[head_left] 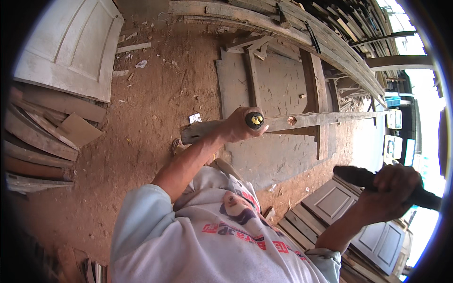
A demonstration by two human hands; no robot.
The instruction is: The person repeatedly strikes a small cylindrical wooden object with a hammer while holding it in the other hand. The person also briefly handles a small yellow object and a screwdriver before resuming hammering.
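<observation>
My left hand [241, 125] is closed around an upright chisel, whose black and yellow handle end [255, 120] faces up; its blade is hidden below the fist. Under that hand a long wooden beam [339, 118] runs left to right, with a small rough notch [292, 121] cut in its top. Raised at the right, apart from the beam, my right hand [394, 188] grips a dark club-shaped tool [351, 176]. The tool sticks out on both sides of the fist, its far right end lost near the picture's rim.
The beam rests across a wooden crosspiece [322, 141]. Long stacked timbers [264, 19] lie at the back, with a hammer-like tool [284, 18] on them. A panelled door [71, 42] and wood offcuts [42, 137] stand left. More panelled doors [330, 200] lie lower right. Chips litter the dirt floor [146, 99].
</observation>
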